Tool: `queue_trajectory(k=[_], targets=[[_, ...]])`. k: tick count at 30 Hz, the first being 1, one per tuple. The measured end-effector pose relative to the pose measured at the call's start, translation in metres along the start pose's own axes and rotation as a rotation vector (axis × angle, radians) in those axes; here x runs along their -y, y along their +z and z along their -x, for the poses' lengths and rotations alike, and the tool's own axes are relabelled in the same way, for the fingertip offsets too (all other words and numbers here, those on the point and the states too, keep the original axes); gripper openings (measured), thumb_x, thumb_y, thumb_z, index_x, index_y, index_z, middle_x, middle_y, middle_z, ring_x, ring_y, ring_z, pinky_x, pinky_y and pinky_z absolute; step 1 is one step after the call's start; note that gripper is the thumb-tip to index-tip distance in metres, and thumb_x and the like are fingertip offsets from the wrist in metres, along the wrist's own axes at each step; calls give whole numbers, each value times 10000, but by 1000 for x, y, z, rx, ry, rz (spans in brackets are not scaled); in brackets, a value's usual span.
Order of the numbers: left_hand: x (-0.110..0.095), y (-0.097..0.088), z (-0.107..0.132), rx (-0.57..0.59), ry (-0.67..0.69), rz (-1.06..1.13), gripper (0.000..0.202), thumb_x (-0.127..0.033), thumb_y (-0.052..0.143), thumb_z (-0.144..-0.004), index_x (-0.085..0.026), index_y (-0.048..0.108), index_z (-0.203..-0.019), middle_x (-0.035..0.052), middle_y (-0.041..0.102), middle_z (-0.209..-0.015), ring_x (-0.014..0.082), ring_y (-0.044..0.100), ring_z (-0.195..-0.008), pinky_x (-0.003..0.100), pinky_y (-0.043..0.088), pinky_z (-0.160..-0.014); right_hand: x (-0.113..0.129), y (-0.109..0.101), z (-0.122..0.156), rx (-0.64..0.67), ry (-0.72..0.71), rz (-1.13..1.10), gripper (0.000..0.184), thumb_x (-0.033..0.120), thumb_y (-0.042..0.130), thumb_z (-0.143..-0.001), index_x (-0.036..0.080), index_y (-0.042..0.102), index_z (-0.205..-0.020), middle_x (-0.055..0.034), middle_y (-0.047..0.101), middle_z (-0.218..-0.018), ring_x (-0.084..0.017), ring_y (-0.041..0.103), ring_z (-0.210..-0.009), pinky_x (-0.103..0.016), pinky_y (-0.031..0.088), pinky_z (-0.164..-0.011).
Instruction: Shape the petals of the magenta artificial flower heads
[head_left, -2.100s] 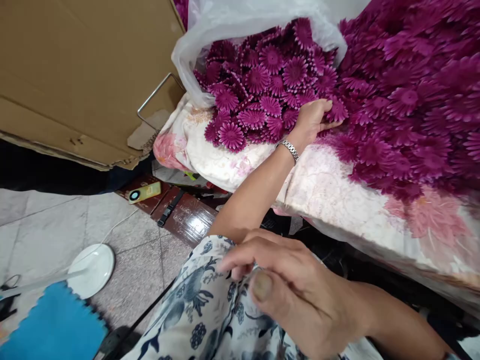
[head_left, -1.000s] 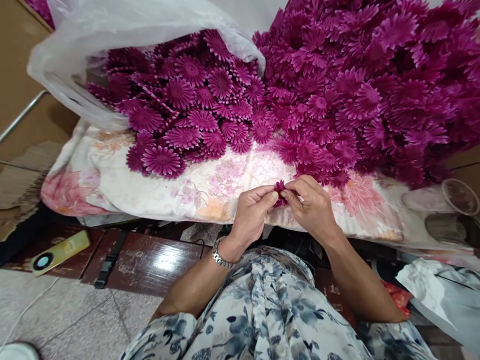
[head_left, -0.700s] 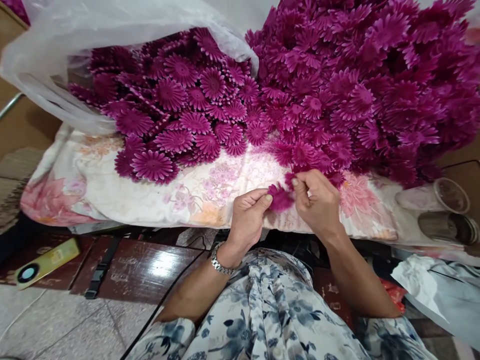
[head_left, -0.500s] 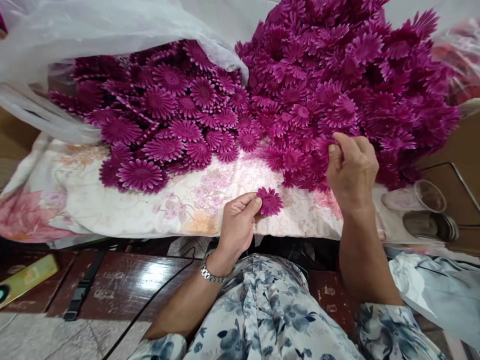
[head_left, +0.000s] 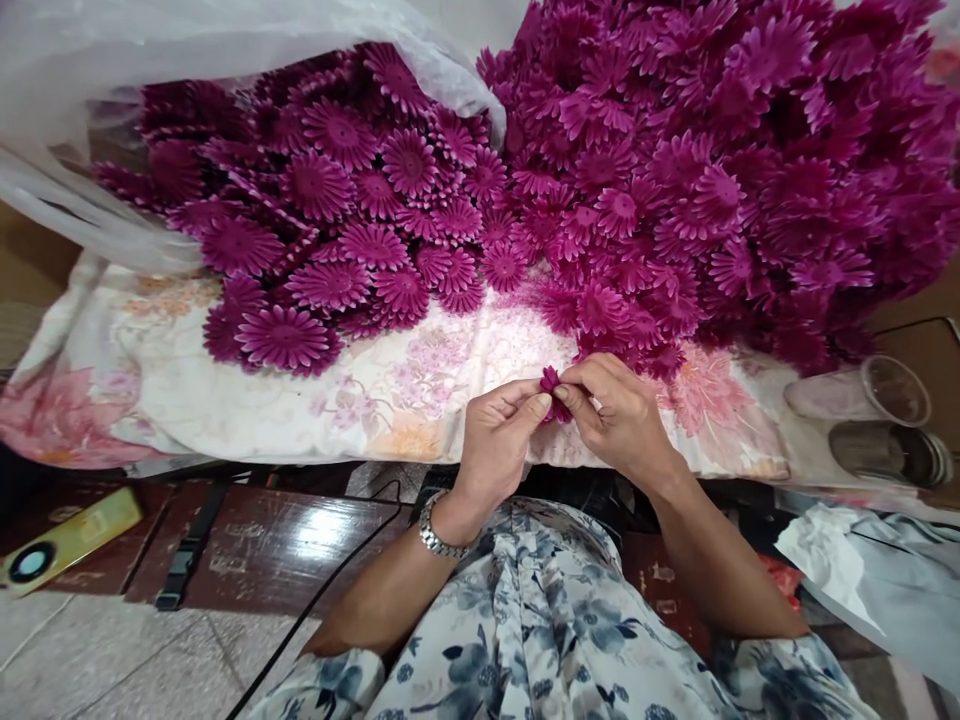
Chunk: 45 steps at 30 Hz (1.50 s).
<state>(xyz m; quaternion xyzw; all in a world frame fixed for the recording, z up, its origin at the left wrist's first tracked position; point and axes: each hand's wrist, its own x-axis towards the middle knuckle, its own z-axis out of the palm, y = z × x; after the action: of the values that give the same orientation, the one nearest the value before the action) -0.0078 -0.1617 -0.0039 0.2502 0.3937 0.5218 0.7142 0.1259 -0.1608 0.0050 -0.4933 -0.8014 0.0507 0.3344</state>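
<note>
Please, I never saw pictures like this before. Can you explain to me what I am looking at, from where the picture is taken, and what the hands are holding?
There is no machine here. The picture comes from a camera worn on a person's head, looking forward and down, so you see that person's own arms and lap. The left hand, with a metal wristwatch, and the right hand meet in the middle. Together their fingertips pinch one small purple flower piece. In front of them lies a floral cloth covering a low surface. On it rests a large heap of purple flower heads on the right, and more of them spill from a clear plastic bag on the left. At the far right stand clear plastic cups. On the floor at the left lies a yellow device.
</note>
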Motion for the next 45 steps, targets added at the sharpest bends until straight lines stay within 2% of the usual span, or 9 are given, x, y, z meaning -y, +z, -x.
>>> queue_trajectory(k=[9, 16, 21, 23, 26, 30, 36, 41, 45], targets=[[-3, 0, 0, -79, -23, 16, 179, -266, 820, -509, -141, 717, -586, -23, 591, -514, 60, 465, -514, 188, 388, -527, 6, 2, 4, -100, -36, 84, 146, 120, 451, -894, 191, 508, -780, -22, 523, -652, -155, 481, -645, -280, 423, -626], [-7, 0, -2, -11, -56, 41, 190, -207, 807, -538, -152, 722, -699, -1, 670, -666, 71, 556, -595, 186, 455, -610, 4, 2, 8, -67, -14, 85, 84, 185, 496, -900, 172, 559, -846, -48, 578, -716, -170, 503, -701, -313, 433, -671], [-6, -2, -4, -48, -21, 55, 132, -168, 782, -545, -151, 685, -633, -24, 629, -604, 54, 527, -552, 153, 418, -536, 2, -2, 12, -22, 226, -166, 221, 318, 589, -857, 170, 567, -1020, -58, 586, -879, -166, 551, -806, -311, 461, -721], [-5, -2, -3, -49, 15, 39, 141, -173, 786, -548, -148, 675, -632, -24, 624, -619, 58, 530, -558, 157, 426, -529, 3, -3, 13, -3, 346, -331, 181, 313, 599, -848, 184, 574, -972, -20, 581, -824, -130, 548, -723, -270, 455, -662], [-4, -3, -1, 49, -6, 18, 191, -231, 784, -598, -156, 655, -717, -24, 621, -634, 85, 553, -531, 208, 482, -521, 6, -4, 15, -43, 420, -455, 115, 268, 584, -852, 190, 560, -772, 32, 550, -673, -89, 511, -601, -224, 418, -582], [-2, -7, 1, 175, -94, -61, 252, -325, 749, -672, -163, 605, -801, -22, 600, -544, 105, 538, -436, 233, 486, -447, 10, -4, 14, -59, 385, -386, 147, 239, 563, -850, 184, 556, -714, 37, 542, -609, -83, 498, -550, -220, 393, -545], [-1, -7, 3, 217, -143, -139, 301, -381, 758, -663, -176, 564, -769, -26, 602, -578, 99, 551, -448, 221, 496, -435, 11, -8, 11, -19, 347, -347, 254, 237, 506, -875, 178, 501, -628, 50, 472, -521, -63, 421, -473, -200, 334, -475], [4, -6, 1, 172, -63, -209, 327, -413, 731, -688, -174, 512, -643, -63, 475, -460, 51, 405, -331, 165, 304, -305, 10, -9, 15, 12, 346, -395, 311, 274, 519, -884, 175, 476, -592, 61, 426, -512, -50, 380, -465, -189, 303, -465], [12, -7, 0, 170, 0, -256, 354, -456, 664, -753, -179, 483, -628, -73, 407, -448, 36, 336, -342, 174, 240, -333, 9, -8, 18, 7, 350, -426, 268, 291, 530, -884, 179, 512, -641, 59, 464, -539, -53, 396, -475, -187, 321, -476]])
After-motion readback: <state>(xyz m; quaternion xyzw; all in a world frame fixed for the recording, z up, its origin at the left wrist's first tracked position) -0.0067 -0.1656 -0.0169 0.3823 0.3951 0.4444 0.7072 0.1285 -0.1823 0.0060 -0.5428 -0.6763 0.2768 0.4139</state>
